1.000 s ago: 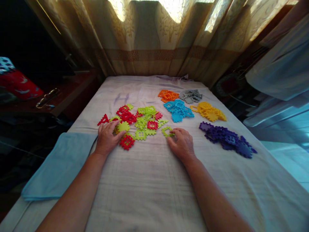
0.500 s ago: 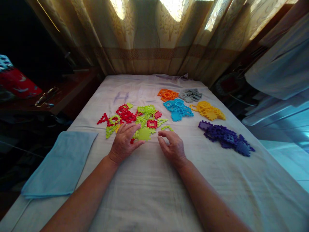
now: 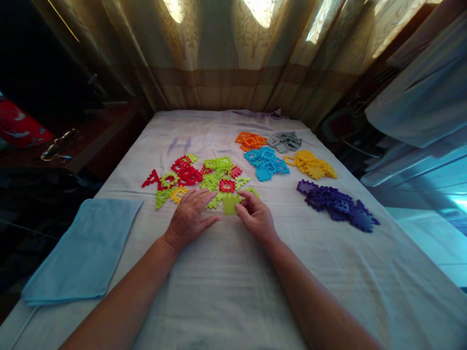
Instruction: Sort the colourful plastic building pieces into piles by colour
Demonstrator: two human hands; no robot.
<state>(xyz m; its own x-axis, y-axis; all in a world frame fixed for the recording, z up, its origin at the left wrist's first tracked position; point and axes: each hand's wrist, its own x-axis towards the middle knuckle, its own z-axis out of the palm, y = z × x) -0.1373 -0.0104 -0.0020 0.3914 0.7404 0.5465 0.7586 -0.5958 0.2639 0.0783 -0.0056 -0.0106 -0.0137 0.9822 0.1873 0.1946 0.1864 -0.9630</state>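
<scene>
A loose heap of red and lime-green toothed plastic tiles [image 3: 204, 177] lies on the white sheet in front of me. My left hand [image 3: 189, 218] rests flat, fingers spread, at the heap's near edge, over a few tiles. My right hand [image 3: 257, 216] sits just to its right, thumb and fingers pinching a solid lime-green tile [image 3: 230, 203] that lies on the sheet between the two hands.
Sorted piles lie to the right: orange [image 3: 250, 140], grey [image 3: 285, 141], blue [image 3: 265, 163], yellow [image 3: 312, 164], purple [image 3: 337, 204]. A folded blue cloth [image 3: 85, 250] lies at the left edge of the bed. Curtains hang behind; dark furniture stands left.
My left hand slid from the heap's left side toward the middle, dragging a green tile along. My right hand left the open green tile on the right and came in to take the solid one.
</scene>
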